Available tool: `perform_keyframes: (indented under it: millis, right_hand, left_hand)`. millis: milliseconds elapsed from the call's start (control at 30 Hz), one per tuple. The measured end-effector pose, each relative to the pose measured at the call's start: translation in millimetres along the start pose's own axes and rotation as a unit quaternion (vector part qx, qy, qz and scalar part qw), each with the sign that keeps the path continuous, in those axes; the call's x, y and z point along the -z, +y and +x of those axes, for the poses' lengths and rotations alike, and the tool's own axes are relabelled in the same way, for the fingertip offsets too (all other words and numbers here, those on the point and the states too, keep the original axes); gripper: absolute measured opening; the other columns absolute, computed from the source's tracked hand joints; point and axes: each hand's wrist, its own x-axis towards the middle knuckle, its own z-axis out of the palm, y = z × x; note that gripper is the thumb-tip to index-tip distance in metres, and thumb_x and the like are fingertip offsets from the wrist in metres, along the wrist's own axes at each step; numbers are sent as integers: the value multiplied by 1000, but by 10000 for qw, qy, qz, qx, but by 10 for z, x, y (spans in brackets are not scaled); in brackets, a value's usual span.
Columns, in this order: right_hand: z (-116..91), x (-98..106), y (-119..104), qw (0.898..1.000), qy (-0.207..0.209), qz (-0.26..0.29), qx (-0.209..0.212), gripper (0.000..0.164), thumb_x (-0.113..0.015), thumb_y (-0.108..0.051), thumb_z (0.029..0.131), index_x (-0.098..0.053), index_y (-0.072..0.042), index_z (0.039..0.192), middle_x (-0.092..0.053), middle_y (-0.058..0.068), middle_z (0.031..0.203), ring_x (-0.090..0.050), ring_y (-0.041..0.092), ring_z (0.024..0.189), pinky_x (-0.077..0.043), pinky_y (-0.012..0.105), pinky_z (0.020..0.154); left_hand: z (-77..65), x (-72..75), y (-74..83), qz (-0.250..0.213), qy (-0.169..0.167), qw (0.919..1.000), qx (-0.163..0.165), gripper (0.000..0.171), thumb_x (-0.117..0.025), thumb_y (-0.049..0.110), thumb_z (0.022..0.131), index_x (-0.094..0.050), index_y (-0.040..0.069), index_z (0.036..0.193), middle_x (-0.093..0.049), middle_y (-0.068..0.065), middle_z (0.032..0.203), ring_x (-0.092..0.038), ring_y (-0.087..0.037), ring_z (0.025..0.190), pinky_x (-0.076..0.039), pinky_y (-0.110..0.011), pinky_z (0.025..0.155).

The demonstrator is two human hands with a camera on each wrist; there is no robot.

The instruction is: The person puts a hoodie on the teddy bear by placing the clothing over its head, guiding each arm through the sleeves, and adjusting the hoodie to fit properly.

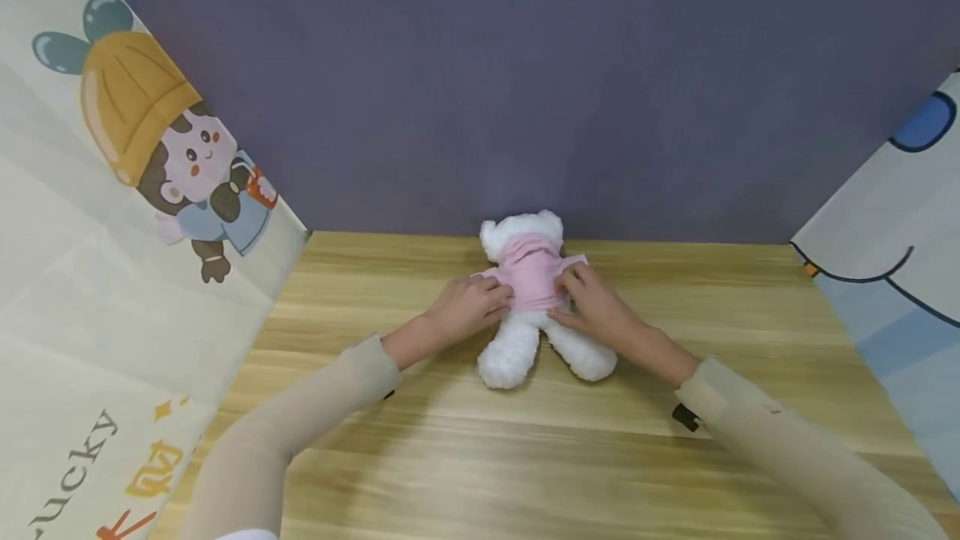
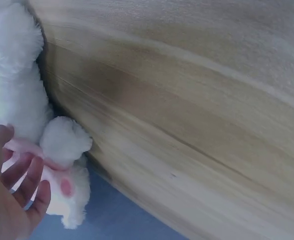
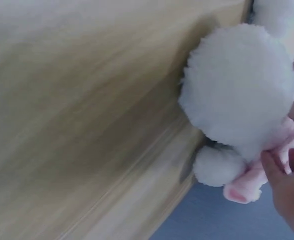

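Note:
A white plush bear [image 1: 507,354] lies on the wooden table, its head toward the dark wall and its legs toward me. It wears a pink shirt [image 1: 531,273]. At the shirt's left side, my left hand [image 1: 468,307] has its fingers curled at the cloth near the hem; the left wrist view shows the pink hem [image 2: 24,146] between thumb and fingers. My right hand [image 1: 600,307] holds the shirt's right lower edge, thumb below and fingers above. A round white leg [image 3: 239,85] fills much of the right wrist view. The bear's face is out of sight.
The wooden table [image 1: 525,457] ends at a dark upright wall [image 1: 540,90] just behind the bear's head. A printed cartoon panel [image 1: 67,273] stands along the left side, and another panel [image 1: 900,240] along the right.

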Motion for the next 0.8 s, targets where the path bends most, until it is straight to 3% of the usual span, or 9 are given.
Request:
perform_keyframes:
  millis: [133, 367, 600, 800]
  right_hand:
    - [-42, -16, 34, 9984, 200, 43, 530, 28, -85, -6, 81, -62, -2, 98, -58, 10, 99, -57, 26, 90, -50, 41, 79]
    - [-62, -22, 42, 9968, 72, 270, 754, 26, -77, 1, 84, -65, 0, 107, -63, 11, 107, -60, 28, 102, -52, 44, 90]
    - [-51, -31, 72, 9892, -250, 44, 1442, 22, -81, 0, 81, -70, -3, 100, -65, 8, 100, -59, 27, 94, -52, 40, 83]
    - [-65, -72, 56, 9924, -315, 81, 1186, 18, -80, -4, 83, -68, -6, 96, -64, 5, 96, -58, 24, 90, -51, 39, 82]
  left_hand:
    - [30, 12, 26, 261, 173, 9994, -165, 18, -69, 30, 98, -67, 17, 111, -65, 0, 107, -63, -21, 99, -55, -36, 82]
    - [46, -61, 90, 365, 426, 9980, -303, 17, -73, 25, 94, -68, 11, 103, -67, -4, 104, -62, -25, 100, -53, -37, 87]
    - [26, -139, 186, 244, 506, 9978, -365, 6, -76, 16, 89, -74, 10, 91, -66, -5, 99, -60, -24, 97, -47, -36, 95]
    - [-52, -152, 233, 341, 286, 9990, -83, 17, -73, 21, 95, -69, 7, 102, -64, -8, 106, -61, -25, 100, -50, -36, 94]
